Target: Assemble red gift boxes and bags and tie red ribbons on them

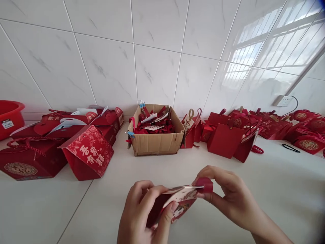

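A red and cream printed paper gift box [181,203] is held between both hands, low over the white table, with a dark red ribbon loop [207,185] at its right end. My left hand [144,213] wraps round the left side of the box, its thumb on the printed front. At the other end, my right hand [228,193] pinches the box by the ribbon loop. Beyond the hands stands an open cardboard carton [157,144] filled with red ribbons and printed tags.
Several finished-looking red gift boxes [87,152] stand at the left, beside a red plastic basin [11,117]. More red boxes [224,139] line the right side below a wall socket [284,101]. A black loop [291,148] lies on the table [122,169]. The tiled wall [157,74] rises behind.
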Tool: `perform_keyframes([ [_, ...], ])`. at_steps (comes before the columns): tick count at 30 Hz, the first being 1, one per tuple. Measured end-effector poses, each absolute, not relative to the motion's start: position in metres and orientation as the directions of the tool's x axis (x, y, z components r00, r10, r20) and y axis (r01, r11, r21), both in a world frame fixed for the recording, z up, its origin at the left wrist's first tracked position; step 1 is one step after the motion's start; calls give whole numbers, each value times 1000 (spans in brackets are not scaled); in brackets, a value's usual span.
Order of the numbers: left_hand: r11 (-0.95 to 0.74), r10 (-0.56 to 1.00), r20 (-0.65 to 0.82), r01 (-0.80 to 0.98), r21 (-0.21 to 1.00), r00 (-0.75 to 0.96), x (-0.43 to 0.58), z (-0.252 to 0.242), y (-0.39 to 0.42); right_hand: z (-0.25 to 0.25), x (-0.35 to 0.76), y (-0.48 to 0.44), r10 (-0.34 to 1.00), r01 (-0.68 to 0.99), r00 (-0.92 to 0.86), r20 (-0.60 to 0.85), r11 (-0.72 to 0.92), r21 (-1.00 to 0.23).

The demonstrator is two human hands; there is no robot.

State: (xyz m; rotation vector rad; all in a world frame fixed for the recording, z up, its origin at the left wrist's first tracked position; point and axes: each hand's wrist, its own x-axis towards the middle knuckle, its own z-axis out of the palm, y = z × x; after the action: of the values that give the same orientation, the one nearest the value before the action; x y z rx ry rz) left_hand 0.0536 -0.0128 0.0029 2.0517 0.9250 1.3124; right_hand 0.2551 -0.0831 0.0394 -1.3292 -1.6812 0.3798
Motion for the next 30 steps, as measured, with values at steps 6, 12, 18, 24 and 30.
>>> perform_keyframes([
  [6,-664,747,613,278,694,257,56,-4,-16,26,253,-83,853,594,-37,521,438,-675],
  [12,-722,692,673,280,633,261,58,-7,-15,9,254,-81,709,619,-91,700,590,-518],
  [18,-690,721,568,330,645,398,61,-15,-7,6,266,-70,488,811,-29,872,521,-265],
  [24,-437,899,410,234,869,157,64,-4,-13,-9,289,-53,394,884,219,893,307,-352],
  [30,-311,950,304,118,943,78,57,12,-16,-17,298,-42,636,417,544,548,362,-834],
])
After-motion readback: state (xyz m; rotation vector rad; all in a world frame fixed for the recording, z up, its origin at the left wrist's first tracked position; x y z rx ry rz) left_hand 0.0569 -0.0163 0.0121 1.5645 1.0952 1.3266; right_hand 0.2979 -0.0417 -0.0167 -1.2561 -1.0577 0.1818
